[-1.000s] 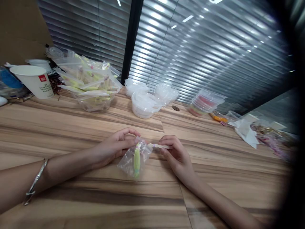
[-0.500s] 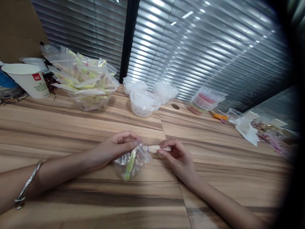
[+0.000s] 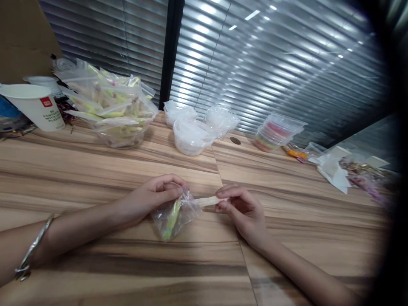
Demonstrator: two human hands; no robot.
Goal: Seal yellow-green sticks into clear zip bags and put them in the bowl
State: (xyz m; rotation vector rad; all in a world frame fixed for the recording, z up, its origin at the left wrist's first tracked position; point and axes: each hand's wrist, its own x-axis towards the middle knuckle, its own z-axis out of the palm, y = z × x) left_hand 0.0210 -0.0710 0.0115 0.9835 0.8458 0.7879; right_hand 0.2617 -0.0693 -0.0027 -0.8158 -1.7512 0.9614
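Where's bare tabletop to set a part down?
Bare tabletop: nearside of the plastic bag, between the forearms; right of the right hand, short of the white paper; between the left hand and heaped bowl. Crowded: farther back, around paper cup, bowl and clear tubs.

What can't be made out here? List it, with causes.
Head view, all items:
Part of the pale strip: behind the right fingers.
Part of the clear bag: behind the left fingers.
Blue item: cut off by the picture's left edge.
Pinkish packet: contents blurred.
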